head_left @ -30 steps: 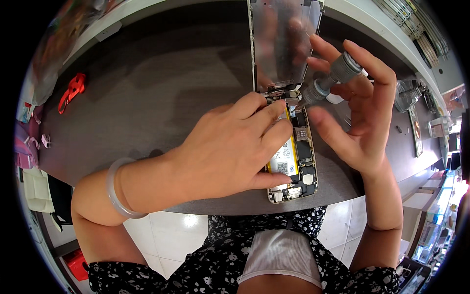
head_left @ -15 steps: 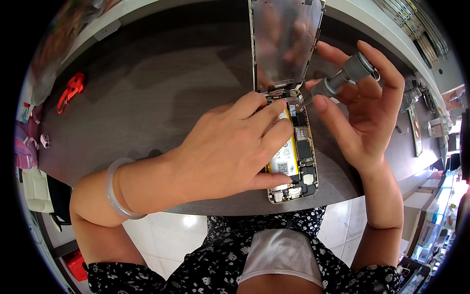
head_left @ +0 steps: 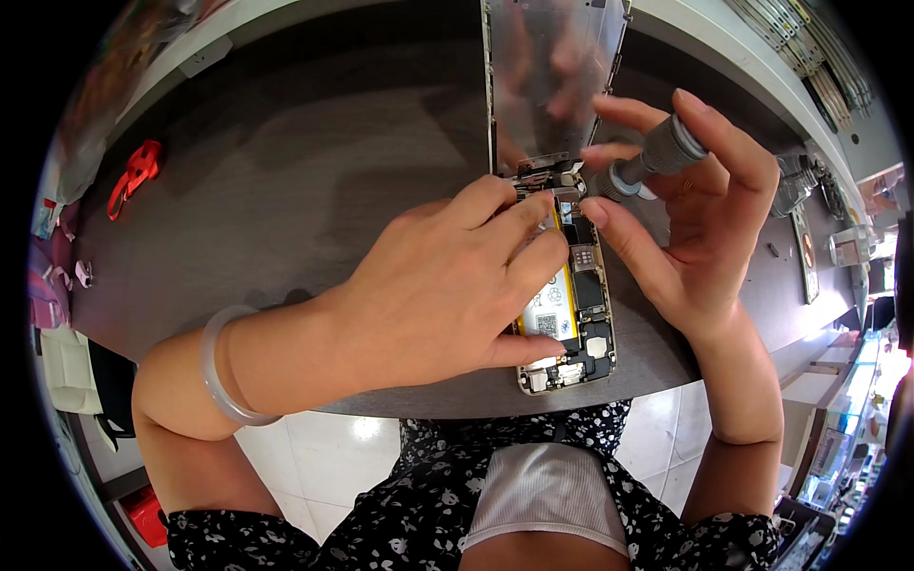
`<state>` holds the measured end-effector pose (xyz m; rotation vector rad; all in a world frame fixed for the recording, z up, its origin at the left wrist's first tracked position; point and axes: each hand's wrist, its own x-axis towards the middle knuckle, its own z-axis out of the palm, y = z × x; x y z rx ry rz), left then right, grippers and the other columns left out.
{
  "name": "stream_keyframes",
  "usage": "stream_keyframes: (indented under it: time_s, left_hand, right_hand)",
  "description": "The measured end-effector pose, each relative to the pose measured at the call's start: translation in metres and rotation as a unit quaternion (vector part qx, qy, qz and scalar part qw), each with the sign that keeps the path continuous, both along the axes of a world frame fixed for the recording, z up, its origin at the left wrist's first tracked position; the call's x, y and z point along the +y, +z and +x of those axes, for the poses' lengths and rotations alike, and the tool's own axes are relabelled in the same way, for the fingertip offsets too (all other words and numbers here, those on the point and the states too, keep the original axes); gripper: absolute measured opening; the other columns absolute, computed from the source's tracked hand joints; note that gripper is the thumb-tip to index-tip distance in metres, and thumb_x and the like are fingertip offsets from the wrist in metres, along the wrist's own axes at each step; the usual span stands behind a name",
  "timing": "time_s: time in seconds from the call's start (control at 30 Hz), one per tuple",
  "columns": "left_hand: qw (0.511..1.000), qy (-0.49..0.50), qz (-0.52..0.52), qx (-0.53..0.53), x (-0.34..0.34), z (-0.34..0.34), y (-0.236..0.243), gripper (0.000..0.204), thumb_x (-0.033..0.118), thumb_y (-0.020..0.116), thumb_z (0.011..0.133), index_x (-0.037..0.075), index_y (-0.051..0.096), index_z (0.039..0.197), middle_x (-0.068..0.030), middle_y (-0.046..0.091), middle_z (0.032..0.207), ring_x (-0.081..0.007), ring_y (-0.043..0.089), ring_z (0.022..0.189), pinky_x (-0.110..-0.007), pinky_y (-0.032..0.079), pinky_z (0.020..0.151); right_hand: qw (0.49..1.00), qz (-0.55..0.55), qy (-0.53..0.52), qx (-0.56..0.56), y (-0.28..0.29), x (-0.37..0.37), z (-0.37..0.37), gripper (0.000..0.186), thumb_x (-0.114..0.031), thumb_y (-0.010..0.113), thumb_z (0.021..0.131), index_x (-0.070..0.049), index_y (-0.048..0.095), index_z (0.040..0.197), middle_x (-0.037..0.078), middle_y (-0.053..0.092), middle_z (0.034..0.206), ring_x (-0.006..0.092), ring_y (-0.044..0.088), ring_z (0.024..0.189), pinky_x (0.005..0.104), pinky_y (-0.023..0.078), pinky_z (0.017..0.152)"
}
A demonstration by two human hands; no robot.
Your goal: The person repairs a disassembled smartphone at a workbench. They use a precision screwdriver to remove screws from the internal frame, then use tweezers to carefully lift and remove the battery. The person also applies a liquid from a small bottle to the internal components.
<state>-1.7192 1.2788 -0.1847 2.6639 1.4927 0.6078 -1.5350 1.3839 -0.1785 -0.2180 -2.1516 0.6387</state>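
Note:
An opened phone (head_left: 592, 285) lies on the dark table, showing its battery and circuit parts. Its screen panel (head_left: 547, 76) stands raised at the far end, joined near the top. My left hand (head_left: 457, 276) lies over the phone's left side, fingertips on the upper part and thumb near the lower end, holding it. My right hand (head_left: 709, 233) holds a grey cylindrical screwdriver (head_left: 669, 143) at a slant above the phone's upper right, index finger at the cap and thumb lower down. The screwdriver's tip is too small to make out clearly.
A red strap-like object (head_left: 133, 179) lies at the left of the table (head_left: 238, 238). At the right are glass containers (head_left: 793, 190), a long narrow part (head_left: 807, 257) and small bits. Shelving with stacked metal pieces (head_left: 795, 62) borders the back right; a display case (head_left: 833, 419) stands below right.
My right hand and the screwdriver shifted a little rightward, then back left, with the handle now slightly lower than a second ago. My left hand has barely moved.

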Motion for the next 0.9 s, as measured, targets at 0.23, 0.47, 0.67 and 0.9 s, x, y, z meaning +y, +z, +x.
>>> stream_keyframes:
  time_s: [0.23, 0.47, 0.67, 0.9]
  left_hand:
    - [1.0, -0.002, 0.019, 0.001, 0.0, 0.0, 0.0, 0.067, 0.047, 0.075, 0.065, 0.001, 0.056, 0.111, -0.0115, 0.054, 0.126, -0.0318, 0.053, 0.105, -0.038, 0.054, 0.075]
    - [1.0, -0.003, 0.01, 0.001, 0.0, 0.001, -0.001, 0.068, 0.048, 0.075, 0.066, 0.002, 0.056, 0.111, -0.0118, 0.054, 0.125, -0.0321, 0.052, 0.105, -0.039, 0.054, 0.075]
    - [1.0, 0.0, 0.009, 0.013, 0.0, 0.001, 0.001, 0.069, 0.049, 0.074, 0.066, 0.001, 0.056, 0.112, -0.013, 0.054, 0.127, -0.0333, 0.052, 0.106, -0.039, 0.054, 0.076]
    - [1.0, 0.003, 0.003, 0.013, 0.0, 0.003, 0.003, 0.068, 0.049, 0.075, 0.066, 0.001, 0.057, 0.111, -0.0132, 0.055, 0.126, -0.0339, 0.053, 0.105, -0.039, 0.054, 0.075]
  right_hand:
    - [0.997, 0.065, -0.023, -0.036, 0.002, 0.003, 0.006, 0.076, 0.009, 0.074, 0.074, -0.002, 0.029, 0.134, 0.017, 0.04, 0.138, 0.022, 0.061, 0.101, 0.0336, 0.056, 0.085]
    - [0.998, 0.032, -0.007, -0.051, 0.006, 0.002, 0.004, 0.075, 0.008, 0.072, 0.076, -0.002, 0.028, 0.136, 0.017, 0.043, 0.135, 0.0231, 0.061, 0.103, 0.0345, 0.054, 0.087]
    - [0.997, 0.004, -0.042, -0.061, 0.011, 0.001, 0.005, 0.078, 0.005, 0.074, 0.075, -0.004, 0.028, 0.137, 0.016, 0.057, 0.118, 0.0228, 0.059, 0.106, 0.0346, 0.051, 0.089]
    - [0.999, -0.026, 0.006, -0.027, 0.008, 0.006, 0.005, 0.067, 0.006, 0.061, 0.082, -0.006, 0.027, 0.139, 0.021, 0.056, 0.125, 0.0222, 0.058, 0.109, 0.0349, 0.049, 0.091]
